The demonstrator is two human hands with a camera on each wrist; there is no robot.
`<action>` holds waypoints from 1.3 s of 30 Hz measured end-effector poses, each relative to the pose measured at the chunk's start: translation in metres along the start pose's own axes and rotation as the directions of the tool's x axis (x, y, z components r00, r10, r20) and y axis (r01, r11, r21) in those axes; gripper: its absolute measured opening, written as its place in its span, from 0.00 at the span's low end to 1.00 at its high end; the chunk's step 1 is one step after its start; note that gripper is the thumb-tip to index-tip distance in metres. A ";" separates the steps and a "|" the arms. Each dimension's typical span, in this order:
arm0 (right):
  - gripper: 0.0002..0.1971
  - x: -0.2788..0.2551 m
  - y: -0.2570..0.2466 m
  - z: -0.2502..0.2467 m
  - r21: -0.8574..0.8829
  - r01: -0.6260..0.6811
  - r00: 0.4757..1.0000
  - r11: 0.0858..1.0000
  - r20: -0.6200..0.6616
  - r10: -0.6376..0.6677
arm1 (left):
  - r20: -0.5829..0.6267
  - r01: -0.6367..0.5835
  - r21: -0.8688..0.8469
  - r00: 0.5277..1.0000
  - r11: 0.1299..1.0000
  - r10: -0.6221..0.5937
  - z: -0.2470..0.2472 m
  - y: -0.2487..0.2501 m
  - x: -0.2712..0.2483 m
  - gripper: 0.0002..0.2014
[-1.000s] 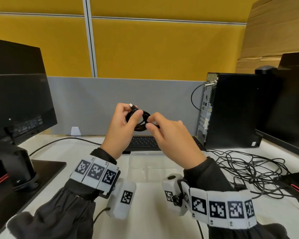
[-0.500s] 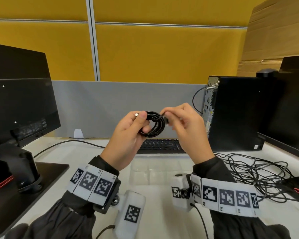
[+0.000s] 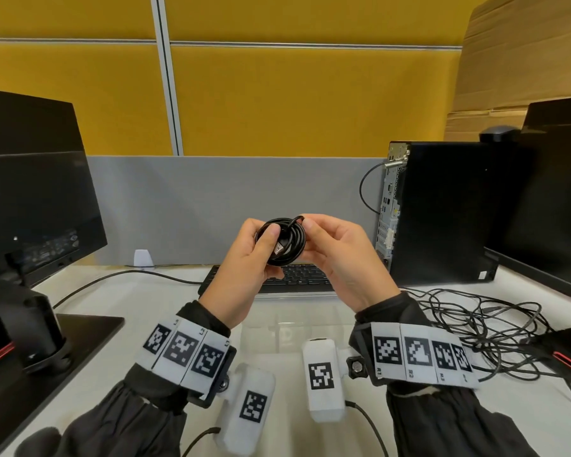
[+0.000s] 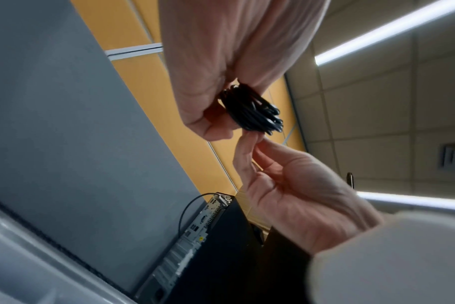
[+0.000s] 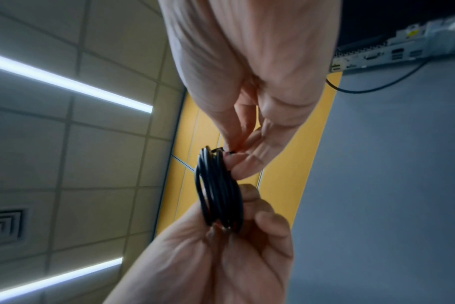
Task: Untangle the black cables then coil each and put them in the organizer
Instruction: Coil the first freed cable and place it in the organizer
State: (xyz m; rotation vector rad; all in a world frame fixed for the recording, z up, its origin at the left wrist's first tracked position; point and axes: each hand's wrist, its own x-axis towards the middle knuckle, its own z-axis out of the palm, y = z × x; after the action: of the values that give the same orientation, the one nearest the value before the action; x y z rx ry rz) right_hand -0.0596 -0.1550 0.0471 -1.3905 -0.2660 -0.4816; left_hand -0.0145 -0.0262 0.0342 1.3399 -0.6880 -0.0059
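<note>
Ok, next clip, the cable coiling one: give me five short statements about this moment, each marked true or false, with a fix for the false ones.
1. The left hand grips a coiled black cable held up over the desk. True.
2. The right hand lies flat on the keyboard. False: it is raised, its fingertips pinching the top of the coil.
3. A metal plug end shows by the left thumb. True.
4. The coil already lies in the clear organizer. False: both hands hold it above the organizer.
5. The loose cables on the right of the desk are all neatly coiled. False: they lie in a tangled heap.
</note>
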 end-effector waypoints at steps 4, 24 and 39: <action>0.11 0.000 0.001 0.005 0.074 -0.079 0.997 0.994 0.003 0.079 | -0.068 -0.087 0.132 0.993 0.987 0.096 -0.003 0.000 0.001 0.05; 0.14 0.003 0.020 0.008 -0.212 -0.075 0.997 0.974 0.006 0.078 | -0.005 -0.058 -0.086 0.998 0.995 0.058 -0.006 -0.019 0.002 0.16; 0.06 0.009 0.031 -0.001 -0.422 0.010 1.000 0.907 0.020 -0.001 | 0.146 0.185 -0.222 0.977 0.957 -0.155 -0.027 -0.024 -0.002 0.10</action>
State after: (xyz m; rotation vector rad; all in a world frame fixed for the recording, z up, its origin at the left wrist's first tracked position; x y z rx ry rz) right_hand -0.0373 -0.1542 0.0242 -1.8190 -0.1863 -0.5521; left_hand 0.0051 -0.0076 0.0104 1.1730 -0.6544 -0.3061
